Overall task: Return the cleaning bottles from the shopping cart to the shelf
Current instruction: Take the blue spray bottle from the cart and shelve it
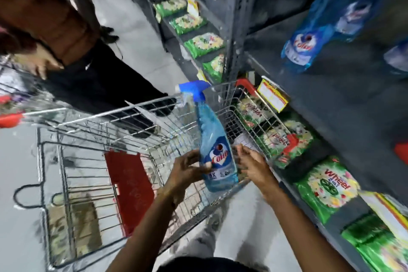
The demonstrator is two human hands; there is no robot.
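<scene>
A blue Colin spray bottle point(215, 146) with a blue trigger head stands upright above the right side of the wire shopping cart point(114, 130). My left hand point(187, 170) grips its lower body from the left. My right hand point(251, 163) is just to the right of the bottle, fingers spread, and does not clearly touch it. On the grey shelf point(331, 99) to the right lie more blue Colin bottles point(309, 42) on their sides. The cart's basket shows no other bottles.
Another person in a brown top and dark trousers point(72, 55) stands beyond the cart on the left. Green detergent packs point(326, 185) fill the lower shelf on the right. A red child-seat flap point(128, 190) hangs inside the cart. A yellow price tag point(272, 95) sticks out from the shelf edge.
</scene>
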